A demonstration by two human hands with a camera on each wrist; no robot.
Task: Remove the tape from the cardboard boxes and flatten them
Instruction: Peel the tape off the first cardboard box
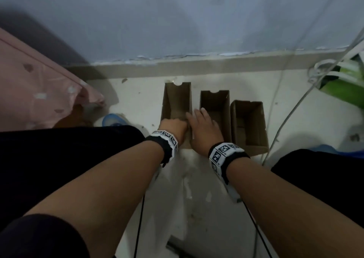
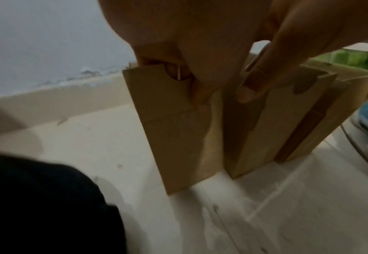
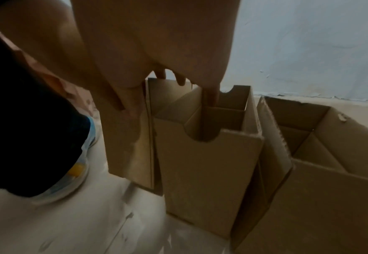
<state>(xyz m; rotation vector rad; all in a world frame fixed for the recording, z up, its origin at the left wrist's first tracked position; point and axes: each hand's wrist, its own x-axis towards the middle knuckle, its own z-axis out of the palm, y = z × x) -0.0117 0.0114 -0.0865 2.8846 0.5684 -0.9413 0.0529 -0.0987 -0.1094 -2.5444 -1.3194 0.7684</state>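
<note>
1. Three open cardboard boxes stand in a row on the pale floor [image 1: 197, 198], just in front of the skirting at the foot of the blue-grey wall [image 1: 177, 21].
2. Taking the middle box [image 1: 215, 108] as the landmark: the left box [image 1: 177, 100] stands just beside it on one side, and the right box [image 1: 249, 123] on the other, walls close or touching.
3. The left hand [image 1: 173, 126] is at the near end of the left box; in the left wrist view its fingers [image 2: 169, 68] curl down inside the near wall, over the rim with the half-round notch, with the thumb outside, gripping that wall.
4. The right hand [image 1: 202, 125] lies where the left box meets the middle box. Its fingers are fairly straight; in the right wrist view one finger [image 3: 211, 96] reaches down inside the middle box and the thumb [image 3: 130, 103] presses on the outer face of the left box.
5. Strips of brown tape [image 2: 304, 84] show on the near faces of the boxes in the left wrist view.
6. Left of the left box lie a pink cloth [image 1: 39, 84] and a blue shoe [image 1: 112, 119].
</note>
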